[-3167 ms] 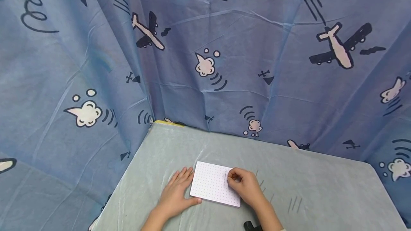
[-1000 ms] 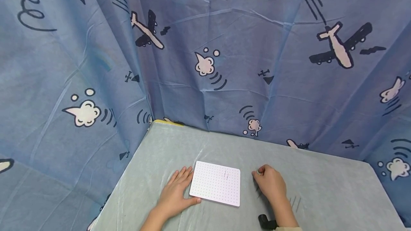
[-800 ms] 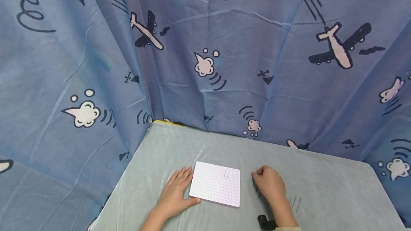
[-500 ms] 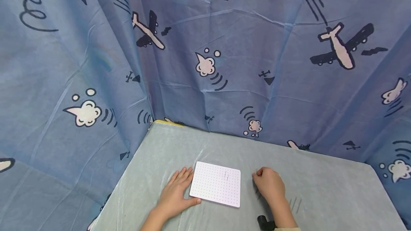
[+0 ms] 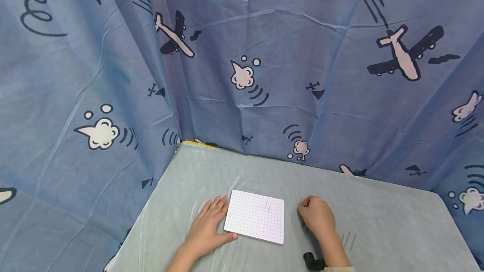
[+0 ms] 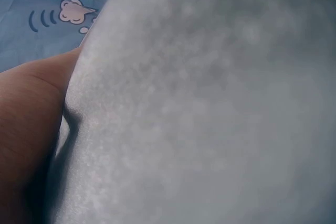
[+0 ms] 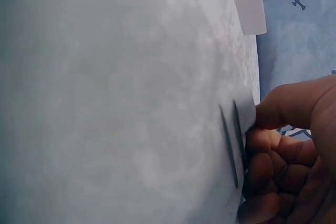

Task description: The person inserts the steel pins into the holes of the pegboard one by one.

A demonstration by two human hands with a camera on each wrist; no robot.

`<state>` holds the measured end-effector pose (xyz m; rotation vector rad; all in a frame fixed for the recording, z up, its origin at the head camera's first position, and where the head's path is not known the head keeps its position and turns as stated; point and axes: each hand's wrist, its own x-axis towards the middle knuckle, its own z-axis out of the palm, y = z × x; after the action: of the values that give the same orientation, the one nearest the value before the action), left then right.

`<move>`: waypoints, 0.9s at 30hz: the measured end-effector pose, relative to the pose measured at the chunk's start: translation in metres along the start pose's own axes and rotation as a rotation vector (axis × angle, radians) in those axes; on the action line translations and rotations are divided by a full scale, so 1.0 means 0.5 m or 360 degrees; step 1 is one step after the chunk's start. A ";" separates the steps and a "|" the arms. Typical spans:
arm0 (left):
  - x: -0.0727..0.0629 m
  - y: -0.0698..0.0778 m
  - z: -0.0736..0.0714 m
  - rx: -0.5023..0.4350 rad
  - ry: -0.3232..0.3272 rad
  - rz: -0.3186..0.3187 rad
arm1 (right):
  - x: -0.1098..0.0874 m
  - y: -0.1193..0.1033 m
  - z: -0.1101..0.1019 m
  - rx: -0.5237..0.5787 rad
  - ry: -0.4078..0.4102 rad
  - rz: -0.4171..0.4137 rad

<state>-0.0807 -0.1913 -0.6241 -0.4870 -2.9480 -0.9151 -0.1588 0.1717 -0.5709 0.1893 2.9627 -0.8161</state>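
Observation:
A white pad (image 5: pixel 249 221) with a grid of small dots lies on the table, with two short dark strokes near its upper right. My left hand (image 5: pixel 205 231) lies flat with fingers spread along the pad's left side, thumb at its lower edge. To the right of the pad, my right hand (image 5: pixel 319 218) rests on the cloth with curled fingers. In the right wrist view, its thumb and forefinger pinch a small pale piece (image 7: pixel 245 113); I cannot tell whether this is a fold of the cloth. The left wrist view shows mostly blurred cloth and part of my hand (image 6: pixel 31 108).
Pale grey-green cloth (image 5: pixel 397 226) covers the table, with thin dark printed lines (image 5: pixel 348 240) on it. Blue curtains (image 5: pixel 264 74) with plane and cloud prints hang behind and at the left. A black device (image 5: pixel 313 261) is at my right wrist.
My right hand has moved off the pad to the cloth at its right, uncovering the two strokes, and its fingers have closed further. My left hand and the pad have stayed in place.

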 end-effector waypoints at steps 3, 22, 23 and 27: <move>0.002 0.003 0.000 -0.0012 -0.0004 -0.0003 | 0.000 0.005 -0.004 0.0006 0.0003 -0.0029; 0.001 0.001 0.000 -0.0008 0.0014 0.0009 | -0.024 -0.011 -0.008 0.0372 0.0225 -0.0069; 0.001 0.001 0.000 -0.0006 0.0014 0.0009 | -0.025 -0.014 -0.008 0.0404 0.0233 -0.0080; 0.001 0.002 -0.001 0.0004 0.0011 0.0014 | -0.031 -0.023 -0.005 0.0500 0.0270 -0.0127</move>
<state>-0.0809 -0.1905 -0.6232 -0.4949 -2.9380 -0.9098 -0.1452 0.1616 -0.5617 0.1632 2.9925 -1.3386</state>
